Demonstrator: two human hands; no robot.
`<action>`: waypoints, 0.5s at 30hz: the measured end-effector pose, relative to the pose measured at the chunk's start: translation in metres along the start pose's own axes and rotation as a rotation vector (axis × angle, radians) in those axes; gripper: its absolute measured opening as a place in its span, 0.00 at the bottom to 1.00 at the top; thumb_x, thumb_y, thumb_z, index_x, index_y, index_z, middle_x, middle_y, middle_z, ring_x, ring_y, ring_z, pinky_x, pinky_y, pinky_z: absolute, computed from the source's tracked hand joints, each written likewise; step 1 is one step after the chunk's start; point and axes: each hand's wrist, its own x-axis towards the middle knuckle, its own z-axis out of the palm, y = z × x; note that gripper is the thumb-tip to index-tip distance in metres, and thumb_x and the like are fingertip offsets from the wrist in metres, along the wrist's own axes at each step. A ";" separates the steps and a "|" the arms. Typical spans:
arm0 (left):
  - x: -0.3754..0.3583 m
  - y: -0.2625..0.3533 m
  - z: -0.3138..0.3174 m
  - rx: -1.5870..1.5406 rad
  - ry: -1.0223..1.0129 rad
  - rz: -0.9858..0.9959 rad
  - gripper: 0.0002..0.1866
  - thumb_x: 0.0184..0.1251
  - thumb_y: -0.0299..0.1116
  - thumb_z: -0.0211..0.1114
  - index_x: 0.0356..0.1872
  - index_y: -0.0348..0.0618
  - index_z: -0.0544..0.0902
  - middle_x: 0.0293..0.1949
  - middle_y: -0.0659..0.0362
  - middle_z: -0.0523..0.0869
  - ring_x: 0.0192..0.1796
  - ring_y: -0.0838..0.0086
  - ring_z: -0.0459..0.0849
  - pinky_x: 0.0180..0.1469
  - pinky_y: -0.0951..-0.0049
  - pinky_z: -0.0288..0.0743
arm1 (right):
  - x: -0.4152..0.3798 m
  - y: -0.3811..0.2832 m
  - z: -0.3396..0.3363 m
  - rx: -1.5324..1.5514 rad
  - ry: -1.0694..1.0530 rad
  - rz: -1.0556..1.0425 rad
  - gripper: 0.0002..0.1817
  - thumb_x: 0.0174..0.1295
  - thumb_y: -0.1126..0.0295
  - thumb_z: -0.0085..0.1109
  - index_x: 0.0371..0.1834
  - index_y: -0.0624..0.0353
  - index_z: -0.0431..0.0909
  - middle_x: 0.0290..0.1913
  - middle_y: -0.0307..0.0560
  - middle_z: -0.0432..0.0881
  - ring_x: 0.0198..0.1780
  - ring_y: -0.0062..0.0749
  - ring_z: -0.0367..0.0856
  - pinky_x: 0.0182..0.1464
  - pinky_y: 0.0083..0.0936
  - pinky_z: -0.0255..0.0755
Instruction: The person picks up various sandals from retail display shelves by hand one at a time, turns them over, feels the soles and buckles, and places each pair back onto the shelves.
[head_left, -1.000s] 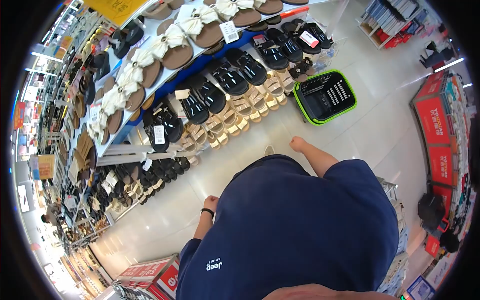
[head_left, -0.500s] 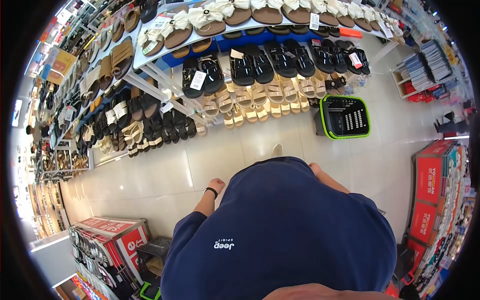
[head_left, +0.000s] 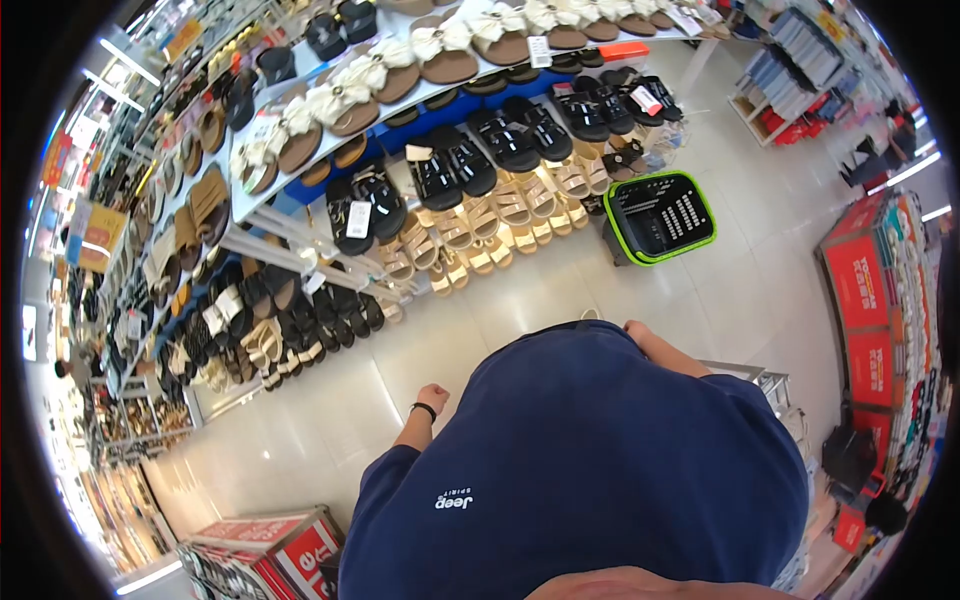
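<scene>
While left hand [head_left: 432, 398] curls fingers together, basket [head_left: 650, 238] stands on floor [head_left: 520, 292] near shoe rack's [head_left: 244, 204] right end, apart from right hand [head_left: 637, 331], fingers unclear.

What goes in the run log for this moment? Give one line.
left hand: nothing visibly held | right hand: partly hidden by shirt | basket: on floor | sandals: on shelves

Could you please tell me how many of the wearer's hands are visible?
2: the left hand beside the navy shirt; the right hand at its far edge, partly hidden.
</scene>
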 end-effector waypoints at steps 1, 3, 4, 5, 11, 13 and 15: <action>0.003 0.007 -0.002 0.042 -0.016 -0.002 0.10 0.53 0.36 0.66 0.30 0.39 0.85 0.30 0.51 0.87 0.37 0.62 0.86 0.43 0.66 0.78 | -0.002 0.004 -0.003 0.011 0.001 0.002 0.22 0.51 0.58 0.63 0.45 0.60 0.82 0.47 0.60 0.83 0.50 0.52 0.81 0.52 0.38 0.73; 0.019 0.011 0.003 0.075 -0.015 0.028 0.09 0.54 0.34 0.65 0.30 0.39 0.83 0.30 0.51 0.86 0.37 0.61 0.85 0.43 0.66 0.78 | 0.002 0.019 -0.005 0.032 0.000 0.007 0.22 0.50 0.57 0.63 0.45 0.60 0.82 0.47 0.60 0.83 0.49 0.51 0.81 0.52 0.38 0.74; 0.026 0.016 0.004 0.093 -0.016 0.040 0.08 0.54 0.34 0.64 0.30 0.39 0.83 0.30 0.51 0.86 0.37 0.61 0.85 0.43 0.66 0.78 | 0.007 0.027 -0.003 0.037 0.009 0.001 0.22 0.50 0.57 0.63 0.45 0.60 0.82 0.46 0.60 0.84 0.49 0.51 0.81 0.52 0.38 0.74; 0.028 0.029 0.002 0.110 -0.020 0.054 0.07 0.54 0.33 0.64 0.29 0.40 0.82 0.30 0.51 0.86 0.37 0.61 0.85 0.42 0.65 0.78 | 0.013 0.036 -0.001 0.042 0.018 -0.004 0.22 0.50 0.57 0.63 0.44 0.60 0.83 0.46 0.60 0.84 0.49 0.51 0.81 0.52 0.38 0.74; 0.054 0.111 0.012 0.137 0.008 0.077 0.03 0.54 0.29 0.62 0.27 0.42 0.80 0.28 0.51 0.85 0.35 0.62 0.84 0.40 0.66 0.77 | 0.040 0.068 -0.030 0.101 0.007 0.004 0.22 0.49 0.55 0.63 0.42 0.60 0.83 0.45 0.60 0.84 0.49 0.51 0.81 0.51 0.38 0.74; 0.061 0.140 0.020 0.125 0.043 0.066 0.03 0.53 0.29 0.63 0.27 0.42 0.80 0.28 0.51 0.85 0.35 0.63 0.84 0.40 0.66 0.77 | 0.054 0.083 -0.048 0.104 -0.009 0.000 0.22 0.49 0.55 0.63 0.42 0.60 0.83 0.45 0.59 0.84 0.48 0.51 0.81 0.51 0.38 0.74; 0.067 0.172 0.031 0.110 0.017 0.060 0.03 0.53 0.29 0.64 0.26 0.41 0.81 0.28 0.52 0.85 0.35 0.65 0.84 0.40 0.67 0.77 | 0.071 0.101 -0.068 0.095 -0.024 -0.025 0.22 0.49 0.55 0.63 0.42 0.60 0.83 0.44 0.59 0.84 0.48 0.51 0.82 0.51 0.38 0.74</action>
